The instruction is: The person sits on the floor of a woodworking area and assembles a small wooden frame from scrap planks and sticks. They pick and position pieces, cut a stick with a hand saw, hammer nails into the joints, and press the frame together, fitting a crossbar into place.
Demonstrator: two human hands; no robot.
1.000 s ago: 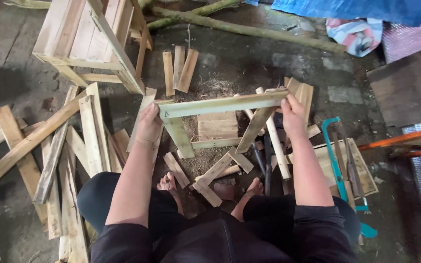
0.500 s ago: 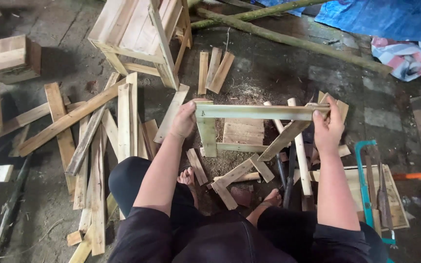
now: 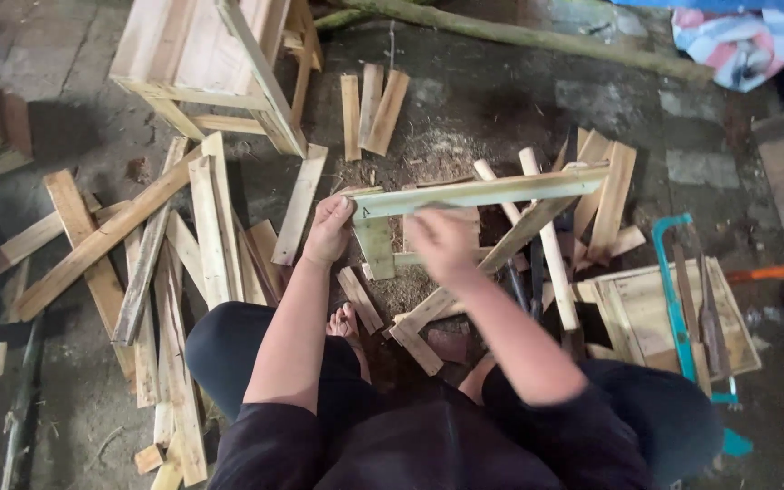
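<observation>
You are sitting low on the floor, knees spread, looking down at a wooden frame (image 3: 478, 193) in the middle of the picture. Your left hand (image 3: 328, 232) is gripping the frame's left end, fingers curled around the corner where the long top slat is meeting a short upright piece. Your right hand (image 3: 444, 241) is hovering just below the slat, a little left of its middle; it is blurred, so I cannot tell whether it is gripping the wood or only brushing it, though the fingers are looking loosely bent. The slat is running from your left hand toward the right of centre, tilting slightly upward, and its far end is sticking out well beyond your right hand.

Loose slats (image 3: 165, 245) are lying scattered across the left half of the frame. A wooden stool (image 3: 220, 63) is standing in the upper left. Three short boards (image 3: 372, 111) are lying side by side above the frame. A flat crate (image 3: 655, 318) is sitting at the right, with a teal saw (image 3: 673, 299) lying across it. Your bare foot (image 3: 347, 322) is showing just below your left hand.
</observation>
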